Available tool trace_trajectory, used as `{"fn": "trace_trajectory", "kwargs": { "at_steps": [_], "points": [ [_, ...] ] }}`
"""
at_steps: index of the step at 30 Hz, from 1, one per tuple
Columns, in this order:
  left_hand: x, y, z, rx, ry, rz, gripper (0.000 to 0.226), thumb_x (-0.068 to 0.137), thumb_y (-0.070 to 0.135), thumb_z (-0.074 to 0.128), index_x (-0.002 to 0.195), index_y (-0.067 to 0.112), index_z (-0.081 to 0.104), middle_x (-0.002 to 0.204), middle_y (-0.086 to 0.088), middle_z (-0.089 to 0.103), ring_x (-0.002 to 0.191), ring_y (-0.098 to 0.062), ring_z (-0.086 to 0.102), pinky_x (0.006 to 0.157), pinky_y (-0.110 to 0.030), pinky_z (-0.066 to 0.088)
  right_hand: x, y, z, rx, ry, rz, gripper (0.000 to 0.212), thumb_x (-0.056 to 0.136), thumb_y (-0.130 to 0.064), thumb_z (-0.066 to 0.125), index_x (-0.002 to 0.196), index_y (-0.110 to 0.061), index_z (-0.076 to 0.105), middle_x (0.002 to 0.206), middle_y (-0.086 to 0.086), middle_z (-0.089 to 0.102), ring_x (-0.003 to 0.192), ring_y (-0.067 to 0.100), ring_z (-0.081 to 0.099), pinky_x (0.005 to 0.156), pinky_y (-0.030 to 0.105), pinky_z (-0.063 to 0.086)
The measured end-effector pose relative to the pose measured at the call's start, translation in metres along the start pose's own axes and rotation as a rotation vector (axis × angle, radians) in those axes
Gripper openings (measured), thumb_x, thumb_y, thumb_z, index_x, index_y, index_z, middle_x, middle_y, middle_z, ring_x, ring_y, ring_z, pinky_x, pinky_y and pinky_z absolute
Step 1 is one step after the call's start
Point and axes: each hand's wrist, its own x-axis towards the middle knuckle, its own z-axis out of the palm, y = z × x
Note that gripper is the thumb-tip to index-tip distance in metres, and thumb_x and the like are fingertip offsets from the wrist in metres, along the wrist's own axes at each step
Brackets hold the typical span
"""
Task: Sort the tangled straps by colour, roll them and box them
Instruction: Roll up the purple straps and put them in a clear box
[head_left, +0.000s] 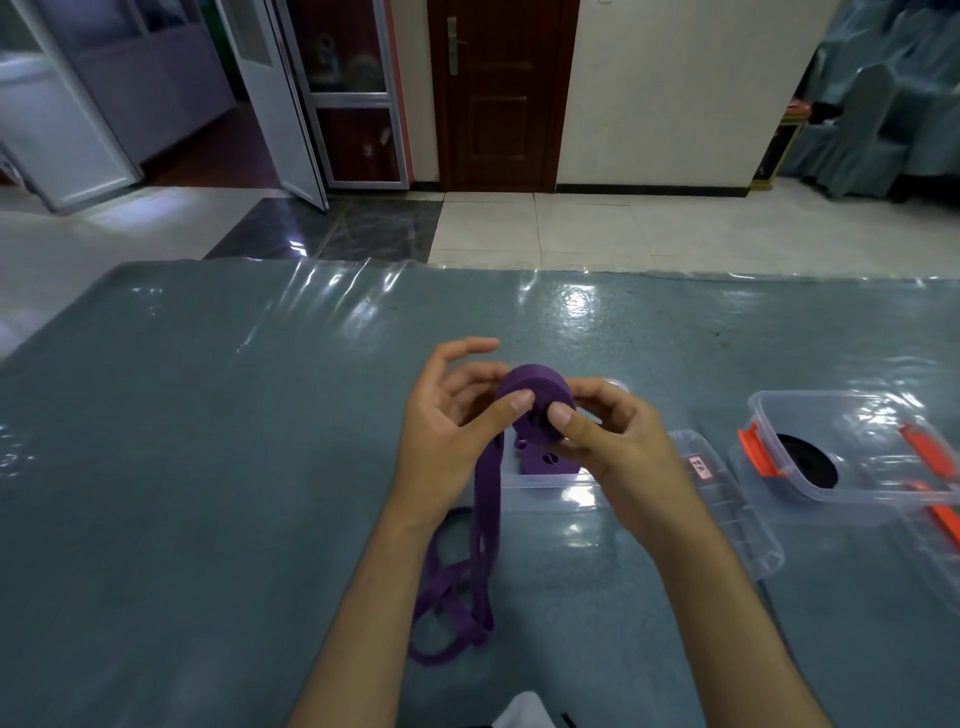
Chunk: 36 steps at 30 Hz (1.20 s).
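Observation:
A purple strap is partly wound into a roll (535, 402) held above the table between both hands. My left hand (452, 415) pinches the roll's left side with thumb on its face, fingers curled behind. My right hand (602, 431) grips the right side, thumb pressing the face. The strap's loose tail (457, 587) hangs down and lies in loops on the table. Under the hands sits a clear plastic box (545, 499) with another purple strap piece (545, 460) inside. A second clear box (852, 447) to the right holds a black strap roll (808, 460).
The table (208, 441) has a grey-blue cloth under shiny clear plastic. A clear lid (727, 499) with a small label lies between the boxes. Orange latches (758, 452) sit on the right box, whose lid with orange clips (935, 514) lies at the right edge.

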Motion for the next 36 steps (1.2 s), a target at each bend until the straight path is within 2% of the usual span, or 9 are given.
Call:
{"fn": "trace_trajectory", "kwargs": {
  "at_steps": [4,8,12,14,17,20,26,29,36],
  "points": [
    [0.000,0.002,-0.001,0.072,0.066,0.025,0.030,0.078,0.023,0.091,0.101,0.032,0.074,0.103,-0.002,0.079,0.101,-0.021,0.077,0.088,-0.024,0.059,0.001,-0.003,-0.005,-0.132,-0.023,-0.049,0.043,0.077,-0.038,0.091,0.115,-0.029,0.074,0.114,0.006,0.079,0.098,0.028,0.078,0.088,0.040,0.063],
    [0.001,0.000,-0.002,0.132,0.062,0.049,0.025,0.077,0.016,0.093,0.092,0.030,0.079,0.097,-0.002,0.081,0.094,-0.020,0.079,0.083,-0.022,0.060,0.000,-0.009,-0.010,-0.338,-0.090,-0.172,0.037,0.086,-0.022,0.087,0.116,-0.030,0.067,0.112,0.001,0.077,0.098,0.023,0.077,0.084,0.033,0.063],
    [-0.001,-0.001,0.007,0.123,0.007,0.054,0.024,0.077,0.022,0.093,0.094,0.029,0.079,0.102,-0.003,0.081,0.099,-0.023,0.079,0.087,-0.025,0.060,0.000,-0.016,-0.014,-0.351,-0.035,-0.197,0.032,0.078,-0.028,0.093,0.097,-0.029,0.068,0.102,0.004,0.078,0.084,0.035,0.075,0.074,0.047,0.064],
    [0.000,0.002,0.009,0.075,-0.026,0.087,0.024,0.081,0.019,0.090,0.100,0.027,0.078,0.109,-0.005,0.079,0.107,-0.025,0.077,0.092,-0.027,0.059,-0.002,-0.019,-0.011,-0.318,0.019,-0.237,0.033,0.074,-0.035,0.092,0.099,-0.034,0.070,0.096,0.000,0.075,0.077,0.029,0.074,0.071,0.043,0.063],
    [0.003,0.005,0.004,0.080,-0.120,0.104,0.035,0.086,0.014,0.087,0.118,0.021,0.077,0.119,-0.007,0.077,0.115,-0.028,0.073,0.099,-0.032,0.056,-0.004,-0.025,-0.007,-0.286,0.068,-0.337,0.041,0.081,-0.034,0.088,0.119,-0.037,0.071,0.099,0.000,0.074,0.091,0.029,0.076,0.081,0.046,0.063],
    [0.008,0.015,0.000,0.021,-0.138,0.044,0.041,0.084,0.021,0.088,0.122,0.027,0.076,0.118,-0.004,0.078,0.113,-0.022,0.074,0.097,-0.026,0.056,-0.003,-0.029,0.000,-0.215,0.098,-0.404,0.035,0.085,-0.032,0.086,0.117,-0.036,0.072,0.111,0.001,0.075,0.105,0.032,0.075,0.088,0.055,0.062],
    [0.025,0.032,-0.005,0.078,-0.144,0.070,0.045,0.080,0.016,0.090,0.120,0.028,0.073,0.111,-0.007,0.078,0.107,-0.023,0.075,0.095,-0.026,0.057,0.007,-0.039,0.005,-0.230,0.095,-0.321,0.040,0.074,-0.031,0.097,0.093,-0.029,0.061,0.101,0.007,0.076,0.091,0.025,0.079,0.078,0.038,0.065],
    [0.030,0.040,-0.004,0.100,-0.144,0.064,0.042,0.079,0.019,0.090,0.116,0.030,0.076,0.111,-0.004,0.079,0.106,-0.019,0.076,0.094,-0.024,0.057,0.013,-0.057,0.004,-0.277,0.069,-0.367,0.040,0.072,-0.030,0.095,0.101,-0.036,0.068,0.098,0.000,0.079,0.085,0.020,0.078,0.076,0.032,0.062],
    [0.047,0.066,0.004,0.202,-0.138,0.150,0.038,0.091,0.017,0.082,0.127,0.027,0.074,0.121,0.002,0.076,0.114,-0.016,0.072,0.093,-0.022,0.056,0.032,-0.090,0.019,-0.261,0.125,-0.570,0.034,0.086,-0.021,0.087,0.116,-0.028,0.072,0.112,-0.002,0.077,0.106,0.023,0.076,0.089,0.048,0.064]
  ]
}}
